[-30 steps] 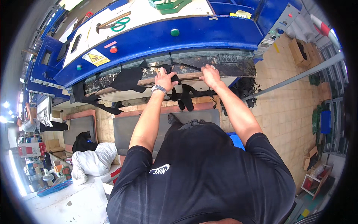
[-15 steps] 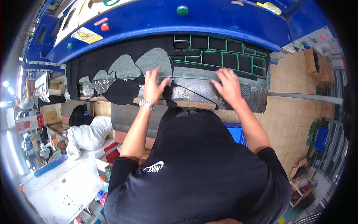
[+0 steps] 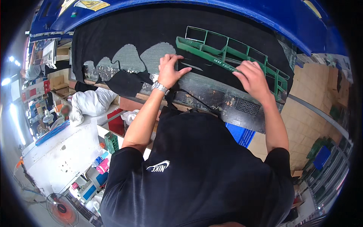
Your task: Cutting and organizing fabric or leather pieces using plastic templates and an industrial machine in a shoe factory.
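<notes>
A green metal cutting die, a long narrow frame with cross bars, is tilted up on the black sheet material. My right hand has its fingers closed on the die's near edge, toward the right end. Behind it lies a second, similar die frame, partly hidden. My left hand, with a metal-banded watch on the wrist, reaches over the sheet's cut edge near the die's left end. Its thumb is spread from the fingers, and it holds nothing visible. Rounded cut-outs left of that hand expose a grey board.
A blue machine beam spans the far side. Black scrap hangs over the board's near edge, beside a worn metal strip. Left of me stand a white table and a white bundle; a blue crate is below the bench.
My right hand has closed on the nearer die, which has gone from lying flat to tilted. My left hand has moved to the sheet by the die's left end. The whole view has shifted.
</notes>
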### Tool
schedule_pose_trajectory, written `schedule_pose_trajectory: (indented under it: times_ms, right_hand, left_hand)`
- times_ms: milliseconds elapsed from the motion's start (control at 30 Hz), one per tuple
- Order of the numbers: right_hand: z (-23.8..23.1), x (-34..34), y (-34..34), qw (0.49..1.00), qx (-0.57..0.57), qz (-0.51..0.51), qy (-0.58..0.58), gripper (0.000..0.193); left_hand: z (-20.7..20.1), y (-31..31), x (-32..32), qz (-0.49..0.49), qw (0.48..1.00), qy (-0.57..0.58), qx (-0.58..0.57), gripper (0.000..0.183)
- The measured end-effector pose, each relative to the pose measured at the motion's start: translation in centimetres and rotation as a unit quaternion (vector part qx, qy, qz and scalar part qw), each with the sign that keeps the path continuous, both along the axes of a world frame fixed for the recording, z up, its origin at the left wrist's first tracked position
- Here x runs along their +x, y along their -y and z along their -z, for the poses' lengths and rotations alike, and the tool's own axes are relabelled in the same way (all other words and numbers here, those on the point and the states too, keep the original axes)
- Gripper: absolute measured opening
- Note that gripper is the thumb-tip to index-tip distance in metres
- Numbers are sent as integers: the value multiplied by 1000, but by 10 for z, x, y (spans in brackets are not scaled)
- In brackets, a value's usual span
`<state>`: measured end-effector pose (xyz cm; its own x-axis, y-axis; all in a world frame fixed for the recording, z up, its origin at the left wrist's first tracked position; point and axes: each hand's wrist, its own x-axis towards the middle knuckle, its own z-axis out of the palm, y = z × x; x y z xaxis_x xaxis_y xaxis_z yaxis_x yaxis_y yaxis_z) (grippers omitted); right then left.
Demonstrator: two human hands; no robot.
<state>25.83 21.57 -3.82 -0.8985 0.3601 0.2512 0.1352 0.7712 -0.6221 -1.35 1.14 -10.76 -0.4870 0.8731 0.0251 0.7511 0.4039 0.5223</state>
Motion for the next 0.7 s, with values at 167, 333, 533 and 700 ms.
schedule_pose_trajectory:
  times_ms: [167, 333, 533, 700]
  right_hand:
    - [-10, 13, -1, 999, -9, 25, -24, 13]
    - [-14, 19, 9, 998, 3, 32, -51, 13]
    - [-14, 15, 15, 998, 18, 35, -47, 13]
    - [1, 9, 22, 1000, 21, 8, -4, 11]
  left_hand:
    - [10, -10, 10, -54, 997, -17, -46, 34]
    - [2, -19, 9, -57, 995, -17, -79, 27]
    - [-60, 16, -6, 156, 962, 221, 22, 15]
    - [-135, 100, -24, 101, 902, 418, 46, 18]
